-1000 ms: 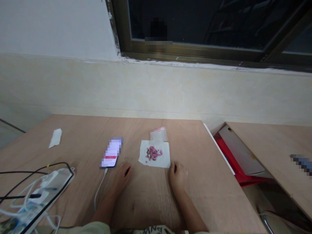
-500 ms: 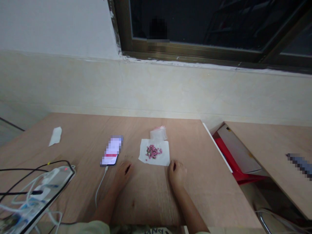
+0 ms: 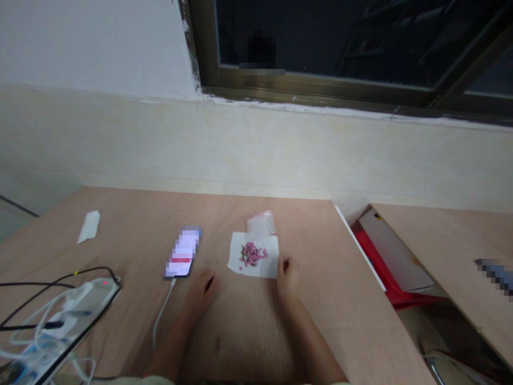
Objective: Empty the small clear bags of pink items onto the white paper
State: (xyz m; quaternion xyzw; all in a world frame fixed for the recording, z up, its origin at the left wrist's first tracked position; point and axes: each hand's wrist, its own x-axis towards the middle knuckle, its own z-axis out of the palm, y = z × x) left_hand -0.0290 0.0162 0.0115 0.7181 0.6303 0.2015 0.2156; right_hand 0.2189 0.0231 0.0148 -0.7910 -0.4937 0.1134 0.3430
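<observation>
A small heap of pink beads (image 3: 252, 254) lies on a white paper sheet (image 3: 267, 263) in the middle of the wooden table (image 3: 132, 224). Behind the sheet sits a small clear plastic bag (image 3: 261, 222). My right hand (image 3: 288, 276) rests on the table at the sheet's near right corner, fingers curled in; I cannot see anything in them. My left hand (image 3: 202, 287) lies on the table just left of the sheet, fingers loosely bent, close to a phone (image 3: 182, 254) with a lit screen.
A white cable (image 3: 161, 313) runs from the phone toward me. A power strip (image 3: 60, 315) with tangled wires sits at the near left. A crumpled white scrap (image 3: 88, 226) lies far left. To the right are a gap, a red object (image 3: 379, 267) and a second table (image 3: 452, 251).
My right hand has slid slightly forward and left, up to the corner of the paper sheet. My left hand has stayed put.
</observation>
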